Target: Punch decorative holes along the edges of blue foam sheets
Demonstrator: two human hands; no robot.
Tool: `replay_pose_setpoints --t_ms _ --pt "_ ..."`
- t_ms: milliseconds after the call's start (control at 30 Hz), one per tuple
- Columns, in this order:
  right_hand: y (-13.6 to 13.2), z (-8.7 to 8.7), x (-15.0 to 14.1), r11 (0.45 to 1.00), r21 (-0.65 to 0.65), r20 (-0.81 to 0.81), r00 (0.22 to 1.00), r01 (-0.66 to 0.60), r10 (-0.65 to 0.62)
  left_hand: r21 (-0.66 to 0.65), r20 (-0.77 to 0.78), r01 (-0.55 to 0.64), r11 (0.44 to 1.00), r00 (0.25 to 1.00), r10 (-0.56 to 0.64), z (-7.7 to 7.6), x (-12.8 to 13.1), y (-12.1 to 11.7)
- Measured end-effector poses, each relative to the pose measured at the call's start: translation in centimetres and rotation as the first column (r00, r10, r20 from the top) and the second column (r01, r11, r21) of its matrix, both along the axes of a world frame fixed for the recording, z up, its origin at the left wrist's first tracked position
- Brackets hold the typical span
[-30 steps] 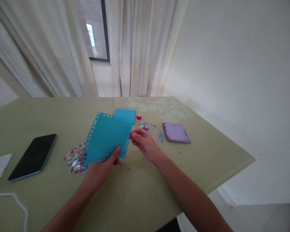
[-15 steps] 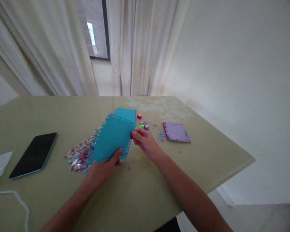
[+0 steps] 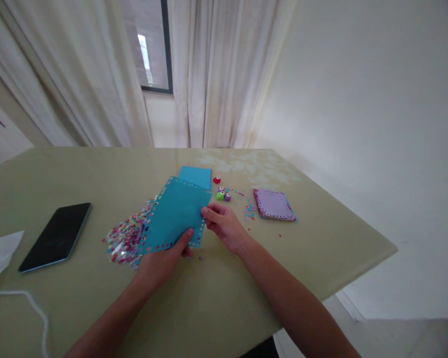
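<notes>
My left hand is closed on the lower edge of a blue paper sheet, thumb on top, and the sheet is held up tilted above the table. Small punched holes run along several of its edges. At the sheet's right edge, my right hand pinches a small red paper punch, mostly hidden by the fingers. Beyond the hands lie another red punch, a green punch and purple ones. Partly behind the held sheet is a stack of blue paper.
Left of the sheet spreads a heap of colourful paper confetti. A dark tablet, white paper and a white cable lie farther left. Punched purple paper squares are stacked at the right, near loose confetti bits.
The red punch in my right hand showed more before; now the fingers cover most of it at the sheet's edge. The view has shifted slightly; both hands keep their hold.
</notes>
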State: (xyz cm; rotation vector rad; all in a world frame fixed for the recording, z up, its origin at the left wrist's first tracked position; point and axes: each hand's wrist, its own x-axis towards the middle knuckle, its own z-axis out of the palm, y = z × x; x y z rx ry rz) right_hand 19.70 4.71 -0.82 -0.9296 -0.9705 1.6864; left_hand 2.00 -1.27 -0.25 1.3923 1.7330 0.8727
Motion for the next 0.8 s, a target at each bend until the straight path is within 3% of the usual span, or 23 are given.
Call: replay_pose_setpoints --t_ms 300,500,800 --pt "-0.15 -0.03 -0.2 1.0 -0.023 -0.017 1.0 0.018 -0.019 -0.007 -0.021 -0.001 1.0 1.0 0.001 -0.68 -0.06 0.08" --pt "-0.34 0.25 -0.29 0.999 0.046 -0.015 1.0 0.028 -0.027 0.026 -0.007 -0.018 0.999 1.0 0.019 -0.68 -0.13 0.21" --pt "-0.28 0.33 -0.53 0.992 0.088 -0.029 0.995 0.093 -0.091 0.02 0.015 -0.037 0.999 0.999 0.036 0.04 -0.42 0.3"
